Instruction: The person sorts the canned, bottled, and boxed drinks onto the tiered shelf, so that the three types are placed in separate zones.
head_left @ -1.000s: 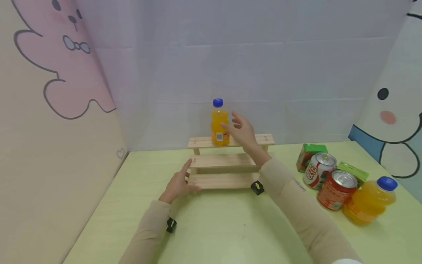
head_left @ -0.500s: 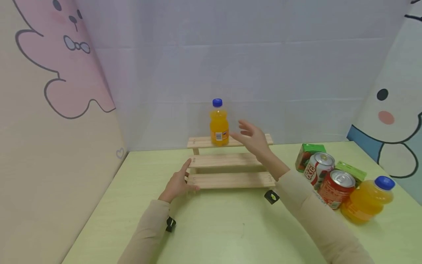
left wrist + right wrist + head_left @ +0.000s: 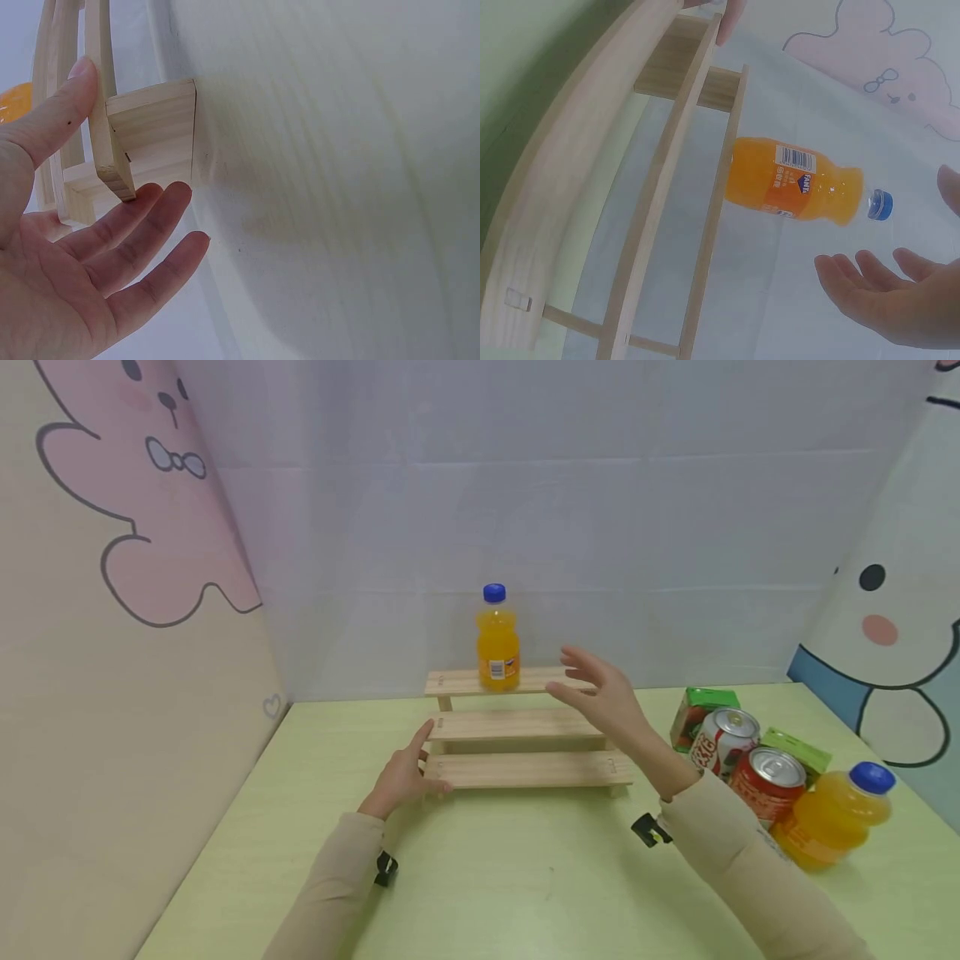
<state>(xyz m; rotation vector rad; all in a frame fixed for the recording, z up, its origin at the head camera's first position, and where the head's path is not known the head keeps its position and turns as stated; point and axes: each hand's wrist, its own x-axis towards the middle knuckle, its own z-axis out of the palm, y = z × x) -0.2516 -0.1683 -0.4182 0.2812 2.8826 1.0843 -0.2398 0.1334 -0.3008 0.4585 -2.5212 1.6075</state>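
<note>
Atop the wooden rack [image 3: 517,724], the orange bottle [image 3: 498,639] stands apparently released, the right grip [image 3: 606,697] having drawn away, empty and loose-fingered, while the left grip [image 3: 400,781] holds the rack's left end.

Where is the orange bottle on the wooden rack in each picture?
Head: the orange bottle stands on the top shelf, near centre.
Left wrist: probably the orange patch at the left edge.
Right wrist: the orange bottle appears sideways, right of centre.
Shared landmark: the wooden rack.
</note>
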